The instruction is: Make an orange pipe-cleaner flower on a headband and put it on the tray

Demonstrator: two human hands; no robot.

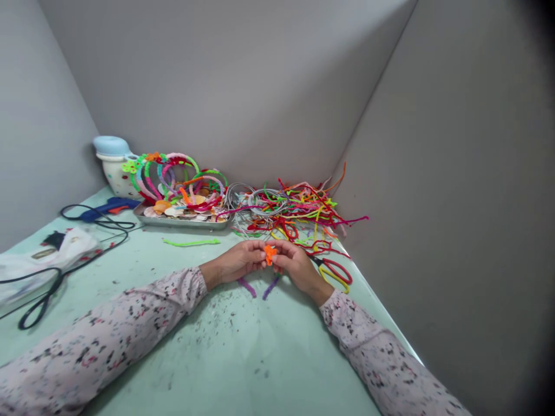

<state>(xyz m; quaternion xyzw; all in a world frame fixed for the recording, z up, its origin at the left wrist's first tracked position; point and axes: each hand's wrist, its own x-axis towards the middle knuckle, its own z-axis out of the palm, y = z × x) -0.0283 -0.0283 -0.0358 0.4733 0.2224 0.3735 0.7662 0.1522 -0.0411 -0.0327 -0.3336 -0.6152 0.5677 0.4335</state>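
A small orange fuzzy piece (269, 255), shaped like a flower or star, is pinched between my two hands near the middle of the view. My left hand (240, 261) grips its left side with thumb and fingers. On its right side my right hand (298, 266) closes on it in the same way. Just below the hands, a pink-purple fuzzy piece (247, 288) and a violet one (271, 287) slant over the table, their upper ends hidden by the hands.
Behind stand a metal tray (186, 222) of shells and fuzzy rings, a blue-lidded container (113, 167) and tangled pipe cleaners (303, 202). Scissors (336, 273) lie by my right hand, a green strip (191, 242) beyond my left. A blue tool (102, 210) and black cable (56, 283) are left.
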